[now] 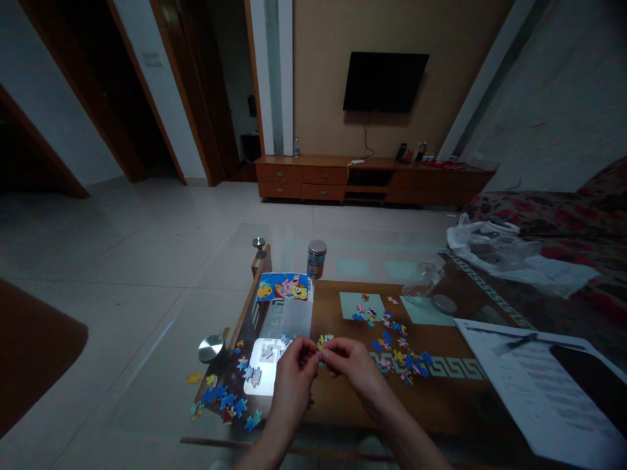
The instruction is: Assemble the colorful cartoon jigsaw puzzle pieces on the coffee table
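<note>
Left hand (292,385) and right hand (355,372) held together above table (333,438); puzzle pieces (324,341) just beyond fingertips (327,351), grip unclear.

Jigsaw pieces (386,338) lie in two groups on a glass-topped desk (343,408), one along its left edge, one right of centre. The left hand (292,385) and right hand (350,369) meet above the near edge. A picture card (283,287) sits at the far left corner, a canister (317,258) just behind it. Papers (533,385) lie at the right edge; a low cabinet (372,179) stands beyond the desk.
</note>
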`<state>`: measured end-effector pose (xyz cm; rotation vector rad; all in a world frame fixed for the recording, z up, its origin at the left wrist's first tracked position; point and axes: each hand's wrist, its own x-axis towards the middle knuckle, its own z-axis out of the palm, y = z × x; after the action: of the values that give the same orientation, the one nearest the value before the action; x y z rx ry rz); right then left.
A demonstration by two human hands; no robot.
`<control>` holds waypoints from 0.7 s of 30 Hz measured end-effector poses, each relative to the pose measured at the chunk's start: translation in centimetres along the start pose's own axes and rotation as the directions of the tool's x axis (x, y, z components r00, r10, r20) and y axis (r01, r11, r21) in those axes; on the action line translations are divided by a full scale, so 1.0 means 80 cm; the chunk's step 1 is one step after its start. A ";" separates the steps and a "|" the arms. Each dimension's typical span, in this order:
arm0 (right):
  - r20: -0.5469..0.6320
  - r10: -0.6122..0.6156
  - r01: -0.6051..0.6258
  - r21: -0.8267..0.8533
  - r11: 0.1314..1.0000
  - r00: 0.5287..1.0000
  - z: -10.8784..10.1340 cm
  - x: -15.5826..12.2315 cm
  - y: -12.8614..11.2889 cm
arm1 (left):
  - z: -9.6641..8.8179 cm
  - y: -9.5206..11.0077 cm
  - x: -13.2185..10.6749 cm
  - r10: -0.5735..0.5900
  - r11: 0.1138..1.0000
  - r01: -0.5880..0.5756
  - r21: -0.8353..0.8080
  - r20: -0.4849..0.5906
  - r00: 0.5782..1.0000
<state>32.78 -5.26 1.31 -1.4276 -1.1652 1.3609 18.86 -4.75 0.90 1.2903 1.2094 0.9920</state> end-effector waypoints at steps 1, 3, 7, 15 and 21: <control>0.006 0.006 -0.006 0.005 1.000 1.000 0.001 0.001 0.001 | 0.000 -0.001 0.002 -0.001 1.000 0.001 0.007 0.001 1.000; 0.017 0.028 -0.028 0.021 0.999 0.999 0.001 0.002 0.003 | -0.001 -0.005 0.005 -0.004 1.000 0.003 0.028 0.007 1.000; -0.034 0.005 -0.007 -0.045 0.999 0.999 -0.012 0.004 0.006 | -0.004 -0.012 0.010 -0.008 0.993 0.005 0.114 0.030 1.000; -0.180 -0.324 0.142 -0.636 0.759 0.929 -0.046 0.015 0.008 | 0.001 -0.010 0.028 0.133 0.845 -0.197 0.497 0.162 0.978; -0.074 -0.252 0.126 -0.712 0.691 0.965 -0.034 0.017 0.009 | 0.002 -0.011 0.032 0.182 0.685 -0.282 0.672 0.217 0.959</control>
<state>35.52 -4.05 0.48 -1.8277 -1.7735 0.6234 19.29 -2.30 -0.21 2.1241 1.3973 0.5976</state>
